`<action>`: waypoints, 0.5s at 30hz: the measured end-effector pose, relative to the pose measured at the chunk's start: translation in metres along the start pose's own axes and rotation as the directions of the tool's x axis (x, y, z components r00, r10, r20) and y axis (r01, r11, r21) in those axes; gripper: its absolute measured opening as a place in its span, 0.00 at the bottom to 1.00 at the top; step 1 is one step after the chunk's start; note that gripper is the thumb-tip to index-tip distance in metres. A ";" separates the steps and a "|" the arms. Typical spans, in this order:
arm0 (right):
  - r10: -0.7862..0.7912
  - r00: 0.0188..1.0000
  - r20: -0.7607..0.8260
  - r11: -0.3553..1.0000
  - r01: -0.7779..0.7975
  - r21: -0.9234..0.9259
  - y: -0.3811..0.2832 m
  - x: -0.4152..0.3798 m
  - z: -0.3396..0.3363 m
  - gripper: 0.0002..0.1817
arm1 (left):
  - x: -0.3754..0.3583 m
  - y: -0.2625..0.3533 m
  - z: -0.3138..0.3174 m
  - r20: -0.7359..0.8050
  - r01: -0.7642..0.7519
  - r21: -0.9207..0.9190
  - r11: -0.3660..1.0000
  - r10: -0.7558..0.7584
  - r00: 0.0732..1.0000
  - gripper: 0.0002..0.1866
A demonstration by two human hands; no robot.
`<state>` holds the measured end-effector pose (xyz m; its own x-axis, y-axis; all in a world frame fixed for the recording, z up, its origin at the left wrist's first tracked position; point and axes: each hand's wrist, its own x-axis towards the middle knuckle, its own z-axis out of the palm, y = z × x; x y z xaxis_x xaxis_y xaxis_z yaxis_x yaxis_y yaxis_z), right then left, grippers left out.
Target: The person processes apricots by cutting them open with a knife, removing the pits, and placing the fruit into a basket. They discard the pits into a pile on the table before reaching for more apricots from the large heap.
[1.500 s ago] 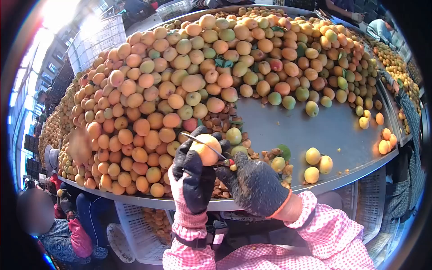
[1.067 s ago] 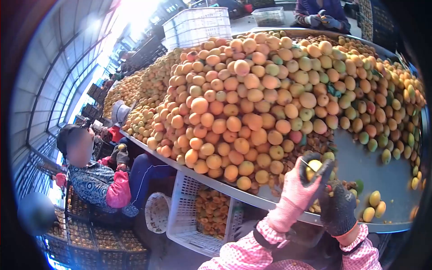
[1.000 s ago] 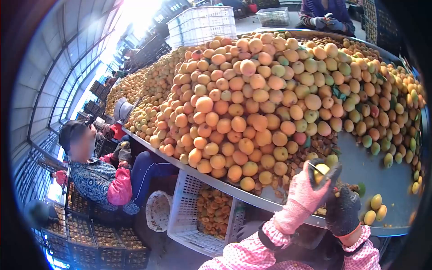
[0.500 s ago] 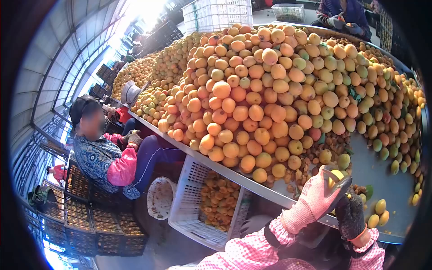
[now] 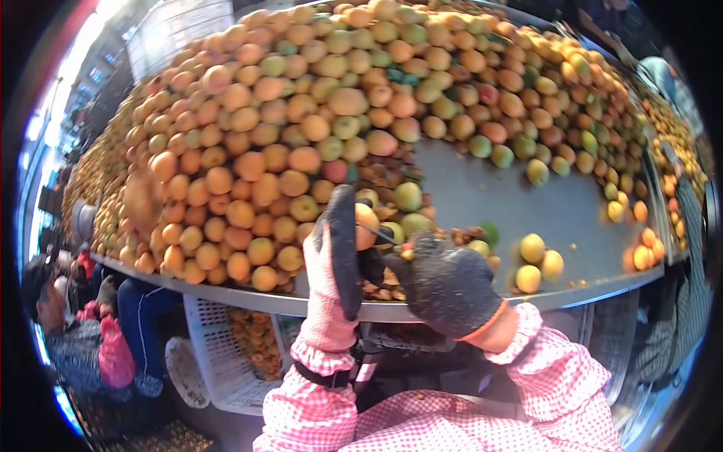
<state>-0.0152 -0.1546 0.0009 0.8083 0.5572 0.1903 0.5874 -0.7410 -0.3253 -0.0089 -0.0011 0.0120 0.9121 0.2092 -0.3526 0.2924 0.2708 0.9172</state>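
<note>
My left hand (image 5: 334, 260), in a pink glove with a dark palm, is closed around an orange apricot (image 5: 366, 226) over the near edge of the heap. Close on its right, my right hand (image 5: 452, 286), in a black glove, has its fingers closed on a thin tool (image 5: 379, 233), whose narrow end lies against the apricot. The fingertips of both hands are partly hidden. Behind them rises a large pile of apricots (image 5: 256, 166) on the metal table (image 5: 482, 196). Several loose apricots (image 5: 532, 248) rest to the right of my right hand.
The table's raised rim (image 5: 226, 292) runs below my wrists. A white crate (image 5: 218, 354) with halved apricots stands under it, beside a white bucket (image 5: 187, 371). Another person (image 5: 83, 331) sits at the left. Brown scraps (image 5: 388, 175) lie near the pile's foot.
The view has swung right and down, so the table and hands appear farther left. My left hand is now upright around an orange apricot, and my right hand has turned palm down with the thin tool showing.
</note>
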 end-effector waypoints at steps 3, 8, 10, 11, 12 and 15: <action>0.137 0.990 0.025 0.988 -0.138 0.074 -0.002 0.002 -0.003 0.10 | 0.006 -0.018 0.010 0.027 -0.116 -0.137 0.984 0.121 0.992 0.23; -0.102 0.993 -0.051 0.982 0.109 0.153 0.017 -0.002 -0.007 0.17 | -0.007 -0.002 0.022 0.099 -0.175 0.096 0.980 0.165 0.981 0.22; -0.052 0.998 -0.033 0.975 0.058 0.216 0.012 0.003 0.000 0.17 | -0.010 0.003 0.027 0.026 -0.057 0.045 0.997 0.056 0.998 0.21; 0.075 0.997 -0.023 0.945 -0.063 0.321 0.009 0.004 0.011 0.17 | -0.005 -0.007 0.025 -0.013 -0.129 0.131 0.983 0.132 0.991 0.25; 0.196 0.981 -0.002 0.889 -0.177 0.421 0.007 0.007 0.014 0.17 | -0.003 -0.013 0.023 -0.015 -0.128 0.130 0.983 0.131 0.991 0.25; 0.196 0.977 -0.081 0.938 -0.163 0.307 -0.001 0.005 0.005 0.20 | 0.003 -0.026 0.025 0.102 -0.308 -0.344 0.887 0.361 0.927 0.28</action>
<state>-0.0121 -0.1494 -0.0028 0.9082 0.3693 0.1969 0.4071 -0.6707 -0.6200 -0.0071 -0.0310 -0.0086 0.9804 0.1956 0.0233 -0.1200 0.4991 0.8582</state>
